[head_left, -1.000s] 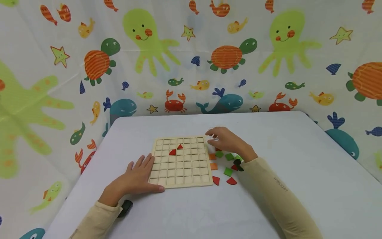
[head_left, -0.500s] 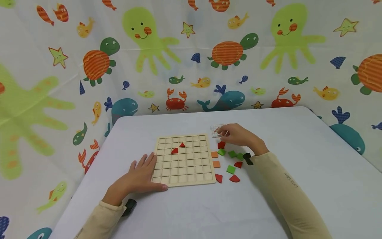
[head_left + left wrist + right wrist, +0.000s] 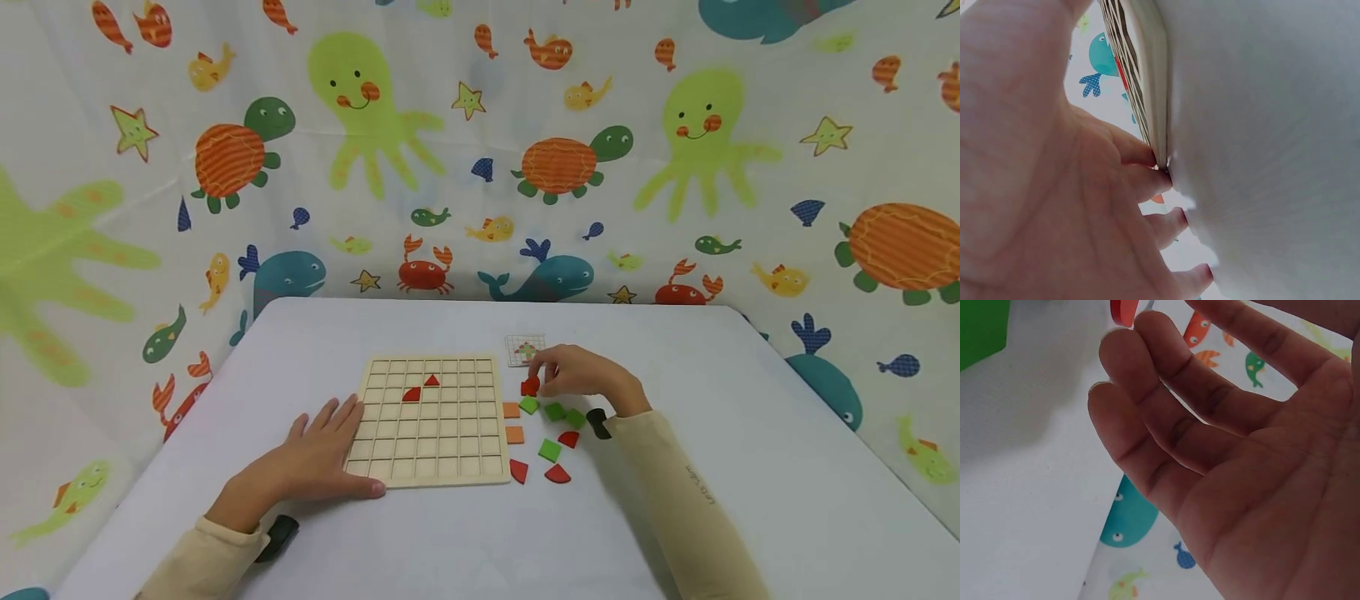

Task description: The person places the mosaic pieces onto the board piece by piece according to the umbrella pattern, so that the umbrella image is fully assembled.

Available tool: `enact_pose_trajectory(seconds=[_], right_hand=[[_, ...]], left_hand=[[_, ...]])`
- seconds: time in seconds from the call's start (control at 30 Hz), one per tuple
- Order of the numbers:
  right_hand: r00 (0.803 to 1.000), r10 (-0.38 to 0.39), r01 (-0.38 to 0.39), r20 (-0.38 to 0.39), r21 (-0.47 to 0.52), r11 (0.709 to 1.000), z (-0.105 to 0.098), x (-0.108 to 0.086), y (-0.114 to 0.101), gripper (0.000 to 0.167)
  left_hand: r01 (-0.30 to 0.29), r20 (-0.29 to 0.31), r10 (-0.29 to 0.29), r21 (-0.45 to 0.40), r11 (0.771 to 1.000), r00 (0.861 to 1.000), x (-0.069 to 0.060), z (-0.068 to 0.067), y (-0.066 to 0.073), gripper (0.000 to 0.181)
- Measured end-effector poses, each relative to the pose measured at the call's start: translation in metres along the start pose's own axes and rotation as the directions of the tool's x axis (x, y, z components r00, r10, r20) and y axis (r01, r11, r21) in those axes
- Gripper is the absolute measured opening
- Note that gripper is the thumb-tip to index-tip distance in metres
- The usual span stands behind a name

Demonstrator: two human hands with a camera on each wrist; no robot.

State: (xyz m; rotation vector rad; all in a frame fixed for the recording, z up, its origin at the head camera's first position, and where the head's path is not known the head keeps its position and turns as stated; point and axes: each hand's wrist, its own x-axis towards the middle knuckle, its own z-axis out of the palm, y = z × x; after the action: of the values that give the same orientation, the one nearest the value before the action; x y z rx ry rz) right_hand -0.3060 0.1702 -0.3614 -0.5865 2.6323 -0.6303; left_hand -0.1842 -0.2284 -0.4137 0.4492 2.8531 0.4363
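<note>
A: Where do we have the wooden grid board (image 3: pixel 461 450)?

B: We have it flat on the table, left of the loose pieces. On it we count two reds: a triangle (image 3: pixel 432 381) in the second row from the far edge, and a rounded piece (image 3: pixel 412 394) one row nearer and one column to the left.

A: And the left hand (image 3: pixel 307 460)?

B: We see it at the board's left side, fingers straight and spread along that edge, thumb by the near corner, with nothing in its grasp.

A: What about the right hand (image 3: pixel 581 372)?

B: Its fingers are half bent, and the fingertips are down at some red pieces (image 3: pixel 529 387). We can't tell whether it pinches one; the wrist view cuts off the thumb and forefinger tips.

A: Around it?

B: Just beyond we find a printed grid card (image 3: pixel 525 349). Two orange squares (image 3: pixel 514 435) lie beside the board's right edge; farther right we see four green pieces (image 3: pixel 550 451), and three red wedges (image 3: pixel 557 474) lie nearby.

A: Farther out?

B: Beige sleeves (image 3: pixel 667 492), the white table (image 3: pixel 420 554), and behind it a curtain (image 3: pixel 450 167) printed with sea animals.
</note>
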Motion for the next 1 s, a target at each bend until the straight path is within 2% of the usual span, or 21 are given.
enact_pose_trajectory(seconds=[0.2,0.33,0.5,1.0], right_hand=[[0.999,0.011,-0.01,0.042,-0.033,0.999,0.009,-0.001,-0.005,0.024],[0.998,0.023,-0.019,0.062,-0.061,0.998,0.018,0.002,-0.01,0.023],[0.997,0.035,-0.028,0.07,-0.107,0.994,0.015,0.004,-0.011,0.023],[0.995,0.04,-0.03,0.091,-0.109,0.994,0.025,0.01,-0.013,0.03]], left_hand=[[-0.012,-0.015,0.012,-0.003,1.0,1.0,-0.001,0.005,-0.004,0.136],[-0.009,-0.017,0.009,-0.007,1.0,1.0,-0.004,0.003,-0.007,0.136],[-0.022,-0.033,0.021,-0.032,0.999,0.999,0.001,0.006,-0.005,0.136],[0.003,0.016,-0.002,-0.013,1.0,1.0,-0.002,0.0,-0.002,0.133]])
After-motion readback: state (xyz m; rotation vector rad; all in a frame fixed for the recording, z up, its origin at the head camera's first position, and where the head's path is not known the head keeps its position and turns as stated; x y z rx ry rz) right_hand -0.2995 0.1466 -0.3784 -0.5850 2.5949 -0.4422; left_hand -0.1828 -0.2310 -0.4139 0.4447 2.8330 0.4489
